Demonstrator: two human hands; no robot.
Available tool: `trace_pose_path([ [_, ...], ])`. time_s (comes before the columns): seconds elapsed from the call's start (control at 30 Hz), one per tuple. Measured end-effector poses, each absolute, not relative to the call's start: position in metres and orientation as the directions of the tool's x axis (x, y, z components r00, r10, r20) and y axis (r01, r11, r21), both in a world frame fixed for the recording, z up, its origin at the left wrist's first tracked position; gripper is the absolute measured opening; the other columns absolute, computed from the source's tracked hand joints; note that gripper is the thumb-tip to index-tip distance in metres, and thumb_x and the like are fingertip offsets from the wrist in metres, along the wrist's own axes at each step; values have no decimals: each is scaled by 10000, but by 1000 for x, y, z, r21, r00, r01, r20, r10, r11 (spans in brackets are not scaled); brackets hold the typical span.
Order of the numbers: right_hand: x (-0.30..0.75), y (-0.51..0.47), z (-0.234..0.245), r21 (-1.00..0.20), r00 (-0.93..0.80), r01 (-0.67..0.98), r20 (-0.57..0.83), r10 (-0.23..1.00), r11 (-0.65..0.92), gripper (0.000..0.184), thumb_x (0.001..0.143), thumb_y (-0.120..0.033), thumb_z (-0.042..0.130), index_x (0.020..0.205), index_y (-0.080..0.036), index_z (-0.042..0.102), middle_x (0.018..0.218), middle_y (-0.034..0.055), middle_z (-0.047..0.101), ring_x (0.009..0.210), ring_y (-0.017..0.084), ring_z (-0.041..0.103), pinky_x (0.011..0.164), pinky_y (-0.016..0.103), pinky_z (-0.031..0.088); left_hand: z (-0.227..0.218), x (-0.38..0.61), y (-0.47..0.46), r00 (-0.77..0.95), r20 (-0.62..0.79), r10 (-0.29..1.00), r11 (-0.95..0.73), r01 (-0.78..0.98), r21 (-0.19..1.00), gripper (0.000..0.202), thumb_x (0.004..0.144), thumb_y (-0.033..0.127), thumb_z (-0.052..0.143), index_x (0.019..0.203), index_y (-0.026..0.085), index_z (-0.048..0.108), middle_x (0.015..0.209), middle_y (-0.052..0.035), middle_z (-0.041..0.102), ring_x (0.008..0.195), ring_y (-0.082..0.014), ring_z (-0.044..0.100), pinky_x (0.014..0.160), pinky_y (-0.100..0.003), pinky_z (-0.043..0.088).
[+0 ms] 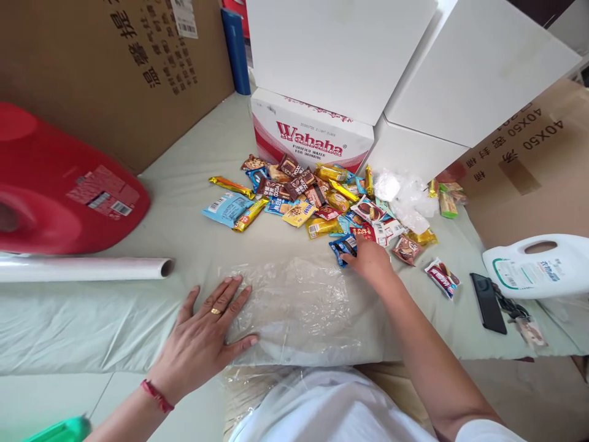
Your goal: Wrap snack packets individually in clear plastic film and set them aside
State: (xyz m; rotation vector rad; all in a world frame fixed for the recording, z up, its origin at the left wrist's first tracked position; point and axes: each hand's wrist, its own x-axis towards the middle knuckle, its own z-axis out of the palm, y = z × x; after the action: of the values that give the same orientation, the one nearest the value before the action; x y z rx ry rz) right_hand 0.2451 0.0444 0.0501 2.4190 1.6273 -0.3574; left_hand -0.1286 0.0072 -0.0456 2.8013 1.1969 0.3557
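Note:
My left hand [205, 331] lies flat with fingers spread, its fingertips on the left edge of a clear plastic sheet [294, 307] spread over the cloth. Beyond the sheet, my right hand [370, 258] closes on a dark blue snack packet [343, 247] at the front of a heap. Part of that packet is hidden by the fingers. Several wrapped snacks make up the heap, among them brown cocoa packets [301, 183], a yellow cookie packet [299, 213] and a light blue packet [227, 209]. A purple-and-white packet [442, 277] lies apart, to the right.
Behind the heap stand a Wahaha water box [313, 135] and white boxes [340, 55]. A red jug [69, 184] and a plastic film roll [87, 268] are at left. To the right are crumpled clear plastic [407, 196], a phone [488, 302] and a white jug [543, 268].

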Motion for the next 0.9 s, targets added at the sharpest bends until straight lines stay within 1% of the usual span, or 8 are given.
trace_pose_path([
  [0.17, 228, 45, 45, 54, 380, 923, -277, 883, -381, 659, 930, -588, 599, 1418, -155, 510, 1278, 198, 697, 1119, 328, 693, 827, 364, 526, -45, -127, 7, 653, 154, 742, -671, 717, 190, 917, 889, 745, 527, 1628, 253, 298, 1649, -173, 346, 1460, -394, 447, 1266, -625, 89],
  [0.37, 247, 44, 38, 42, 343, 936, -344, 874, -351, 606, 883, -461, 641, 1416, -191, 541, 1232, 163, 724, 1089, 338, 702, 817, 379, 523, -42, -126, 4, 650, 3, 760, -635, 740, 222, 1103, 832, 859, 470, 1642, 153, 222, 1657, -229, 282, 1524, -393, 340, 1254, -635, -25],
  [0.5, 284, 19, 38, 31, 451, 889, -228, 863, -456, 687, 899, -492, 590, 1497, -171, 485, 1280, 189, 701, 1126, 362, 680, 879, 426, 511, -36, -117, 12, 601, -98, 793, -561, 783, 268, 1183, 784, 903, 468, 1641, 131, 209, 1678, -243, 202, 1560, -397, 251, 1228, -654, -112],
  [0.6, 294, -1, 48, -84, 488, 864, -105, 867, -497, 716, 887, -521, 590, 1493, -153, 494, 1298, 187, 687, 1124, 359, 666, 916, 441, 509, -27, -104, 29, 572, -177, 801, -511, 806, 299, 1186, 795, 870, 498, 1645, 115, 161, 1693, -241, 143, 1574, -406, 192, 1191, -697, -157],
  [0.67, 283, -9, 58, -224, 407, 882, -80, 910, -414, 751, 869, -533, 614, 1515, -177, 469, 1273, 150, 697, 1051, 324, 681, 889, 416, 528, -21, -97, 41, 566, -233, 791, -491, 814, 311, 1199, 791, 849, 526, 1647, 109, 131, 1700, -240, 100, 1581, -415, 147, 1165, -729, -168],
  [0.77, 240, -11, 71, -367, 81, 922, -118, 990, -120, 737, 878, -489, 621, 1540, -225, 438, 1315, 110, 676, 1056, 288, 678, 902, 386, 533, -17, -93, 50, 576, -287, 766, -493, 812, 313, 1237, 755, 844, 575, 1649, 121, 117, 1706, -241, 41, 1586, -429, 94, 1142, -761, -160],
  [0.83, 204, -8, 73, -365, -153, 928, -180, 972, 79, 704, 905, -446, 610, 1553, -239, 426, 1380, 112, 639, 1138, 288, 653, 960, 380, 511, -17, -95, 48, 592, -286, 753, -512, 801, 311, 1259, 732, 850, 598, 1650, 130, 125, 1706, -252, 35, 1582, -448, 84, 1140, -765, -152],
  [0.9, 170, -3, 69, -312, -296, 928, -286, 911, 203, 685, 939, -415, 594, 1572, -239, 401, 1379, 123, 634, 1163, 285, 643, 968, 366, 499, -20, -99, 42, 608, -261, 750, -530, 788, 312, 1278, 709, 864, 611, 1650, 138, 141, 1704, -263, 56, 1577, -466, 88, 1145, -759, -145],
])
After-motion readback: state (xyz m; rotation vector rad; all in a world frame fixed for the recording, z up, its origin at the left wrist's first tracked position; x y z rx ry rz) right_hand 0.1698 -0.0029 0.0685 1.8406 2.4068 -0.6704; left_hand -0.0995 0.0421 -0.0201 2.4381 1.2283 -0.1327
